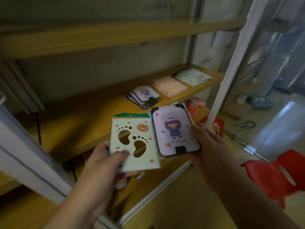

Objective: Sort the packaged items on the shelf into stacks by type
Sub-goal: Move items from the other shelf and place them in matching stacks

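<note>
My left hand (105, 160) grips a small pile of packets, its thumb on the top one, a pale green packet with two footprint cut-outs (134, 145). A green-edged packet shows behind it. My right hand (208, 146) holds a lilac packet with a cartoon girl in a purple coat (175, 132) by its right edge. Both are held in front of the wooden shelf (79, 123). On that shelf lie three stacks: lilac packets of the same kind (143, 95), pink patterned packets (170, 85) and pale white-green packets (193, 76).
Red snack packages (195, 104) lie at the shelf's right end, behind a white cabinet frame post (231, 63). A red plastic stool (274, 176) stands on the floor at the right. A white frame (24, 149) crosses the left foreground. Another shelf (82, 37) sits above.
</note>
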